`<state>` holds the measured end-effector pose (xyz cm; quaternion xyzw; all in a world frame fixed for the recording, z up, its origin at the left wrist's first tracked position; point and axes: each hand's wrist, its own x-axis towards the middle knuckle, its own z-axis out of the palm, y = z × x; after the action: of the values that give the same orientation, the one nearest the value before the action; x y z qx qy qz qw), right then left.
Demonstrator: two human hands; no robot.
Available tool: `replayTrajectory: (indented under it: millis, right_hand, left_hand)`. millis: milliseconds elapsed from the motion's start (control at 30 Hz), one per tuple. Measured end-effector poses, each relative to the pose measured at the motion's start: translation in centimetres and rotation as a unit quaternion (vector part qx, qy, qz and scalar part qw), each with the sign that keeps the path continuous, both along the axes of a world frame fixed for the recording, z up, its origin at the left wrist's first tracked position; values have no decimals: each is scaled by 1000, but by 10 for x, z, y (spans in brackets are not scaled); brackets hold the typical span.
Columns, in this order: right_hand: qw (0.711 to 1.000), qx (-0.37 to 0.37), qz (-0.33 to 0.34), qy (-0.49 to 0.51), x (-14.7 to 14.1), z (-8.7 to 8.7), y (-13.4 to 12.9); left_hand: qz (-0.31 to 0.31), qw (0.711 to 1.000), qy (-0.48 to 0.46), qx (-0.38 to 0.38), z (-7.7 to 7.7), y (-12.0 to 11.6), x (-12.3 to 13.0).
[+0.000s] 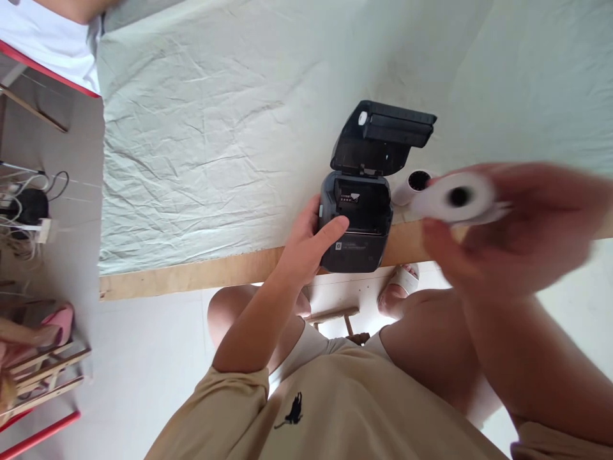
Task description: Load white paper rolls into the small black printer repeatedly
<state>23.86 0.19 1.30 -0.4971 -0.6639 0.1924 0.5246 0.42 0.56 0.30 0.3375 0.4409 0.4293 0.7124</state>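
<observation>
A dark grey portable label printer is at the table's front edge, its lid swung up and its paper bay bare. My left hand grips the printer's left side, the thumb resting over the front of the bay. To the right, my right hand is blurred by motion and holds a white paper roll with a dark core, its end facing me. Behind that roll, a second white roll with a black toothed core lies on the cloth, partly hidden.
A wrinkled pale green cloth covers the table, with a bare wooden edge at the front. At the upper left another person's arm reaches in. Cables and wooden stools are on the floor to the left.
</observation>
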Motion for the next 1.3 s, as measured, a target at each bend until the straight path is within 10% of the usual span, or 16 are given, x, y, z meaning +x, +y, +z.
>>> replayTrajectory:
  millis: [300, 500, 900, 1100, 1300]
  right_hand:
    - [959, 191, -43, -207, -44, -3, 12]
    - [959, 177, 55, -214, -41, -3, 1]
    - [990, 62, -27, -124, -22, -4, 5]
    - [980, 194, -25, -24, -28, 2, 0]
    - [994, -57, 92, -13, -30, 6, -7]
  left_hand:
    - [-29, 999, 1, 22, -4, -1, -4]
    - [-7, 997, 7, 75, -11, 1, -5]
    - [-28, 991, 93, 94, -5, -2, -12]
    - [-22, 992, 86, 88, -8, -1, -13]
    - [-14, 997, 32, 73, -6, -4, -11]
